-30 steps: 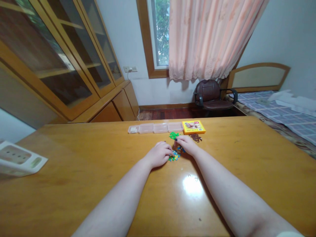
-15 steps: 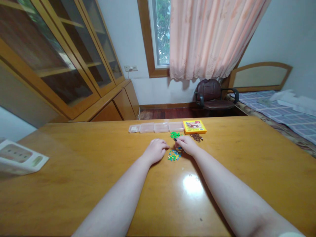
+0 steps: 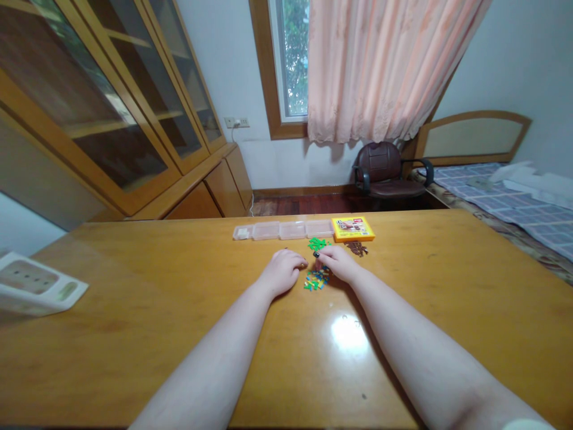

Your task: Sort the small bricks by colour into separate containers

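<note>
My left hand point(image 3: 283, 272) rests on the table with fingers lying forward, just left of a mixed pile of small green, yellow and blue bricks point(image 3: 316, 280). No object shows in it. Over the far side of this pile is my right hand point(image 3: 339, 263), its thumb and fingers brought together in a pinch. A small dark spot shows at its fingertips; whether it is a nail or a piece, I cannot make out. Just beyond the hands lie a heap of green bricks point(image 3: 317, 243) and, to the right, a heap of brown bricks point(image 3: 357, 248).
A row of clear plastic trays point(image 3: 292, 230) lies along the far part of the wooden table point(image 3: 156, 334). Beside it is a yellow box point(image 3: 353, 229). At the left edge stands a white plastic object point(image 3: 42, 286). Past the table are a chair point(image 3: 380, 167) and a bed.
The fingers of my left hand have shifted slightly by the mixed pile. My right hand stays over the pile with only a tiny move to the left.
</note>
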Demonstrator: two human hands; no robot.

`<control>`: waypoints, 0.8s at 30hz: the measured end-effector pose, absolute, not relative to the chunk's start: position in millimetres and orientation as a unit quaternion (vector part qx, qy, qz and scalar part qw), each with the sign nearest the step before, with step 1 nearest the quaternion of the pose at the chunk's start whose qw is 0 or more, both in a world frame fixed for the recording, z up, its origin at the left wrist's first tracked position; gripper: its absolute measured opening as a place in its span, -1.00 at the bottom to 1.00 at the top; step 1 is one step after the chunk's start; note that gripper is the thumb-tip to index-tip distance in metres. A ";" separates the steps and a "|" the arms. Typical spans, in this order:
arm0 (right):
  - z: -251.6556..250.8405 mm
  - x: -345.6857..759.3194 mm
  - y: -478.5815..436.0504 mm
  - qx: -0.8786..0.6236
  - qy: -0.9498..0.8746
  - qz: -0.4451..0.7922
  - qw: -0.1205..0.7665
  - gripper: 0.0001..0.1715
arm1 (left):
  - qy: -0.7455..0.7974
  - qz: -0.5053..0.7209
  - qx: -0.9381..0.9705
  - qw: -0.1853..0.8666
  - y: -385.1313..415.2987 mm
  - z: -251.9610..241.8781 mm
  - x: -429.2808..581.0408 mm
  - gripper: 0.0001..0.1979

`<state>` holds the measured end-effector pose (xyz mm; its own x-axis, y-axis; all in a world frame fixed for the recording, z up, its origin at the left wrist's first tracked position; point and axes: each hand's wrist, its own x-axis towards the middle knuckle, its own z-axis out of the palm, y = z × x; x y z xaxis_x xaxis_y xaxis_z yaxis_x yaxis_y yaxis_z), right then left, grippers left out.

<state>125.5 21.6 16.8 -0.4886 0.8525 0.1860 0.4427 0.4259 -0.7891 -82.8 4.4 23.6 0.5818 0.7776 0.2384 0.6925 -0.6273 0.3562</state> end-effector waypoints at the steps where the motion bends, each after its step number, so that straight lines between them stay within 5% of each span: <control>1: 16.7 124.6 20.9 -0.391 -0.791 0.363 0.301 -0.54 | 0.411 0.188 0.884 0.117 4.5 23.3 -82.7 -0.64; 5: 15.3 120.4 18.6 -0.341 -0.804 0.396 0.284 -0.56 | 0.418 0.184 0.882 0.119 5.6 22.3 -82.5 -0.69; 13: 12.5 124.3 25.1 -0.448 -0.798 0.269 0.300 -0.56 | 0.414 0.175 0.887 0.109 4.2 27.3 -84.7 -0.71; 24: 17.3 121.2 16.8 -0.384 -0.784 0.390 0.294 -0.54 | 0.336 0.164 0.918 0.132 3.0 26.6 -85.6 -0.69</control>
<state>121.2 16.8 17.3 -0.5317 0.8315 0.1611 0.3732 0.4007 -0.8368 -85.6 3.0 26.6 0.7202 0.6607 0.2118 0.5741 -0.7389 0.3528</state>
